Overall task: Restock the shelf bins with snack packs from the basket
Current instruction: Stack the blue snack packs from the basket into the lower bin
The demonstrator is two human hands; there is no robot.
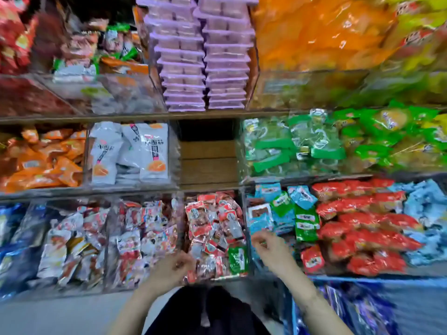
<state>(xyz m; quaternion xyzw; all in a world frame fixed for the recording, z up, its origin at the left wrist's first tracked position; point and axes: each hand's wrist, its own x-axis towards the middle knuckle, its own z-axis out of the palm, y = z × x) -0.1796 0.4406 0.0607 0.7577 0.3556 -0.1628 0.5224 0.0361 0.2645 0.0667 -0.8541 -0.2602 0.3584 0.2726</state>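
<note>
Shelves (208, 115) of clear bins (174, 151) brim with snack packs (212, 226); left hand (173, 265) and right hand (269, 249) curl loosely, hold unclear.

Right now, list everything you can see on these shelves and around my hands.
purple trays: two stacks, purple, top shelf centre
orange bags: many, orange, top shelf right
white packs: several, white, middle shelf left of centre
green packs: many, green, middle shelf right
small red packs: many, red, bottom centre bin
basket: one, blue, lower right
left hand: one, at small red packs, grip blurred
right hand: one, just right of them, grip blurred
</note>
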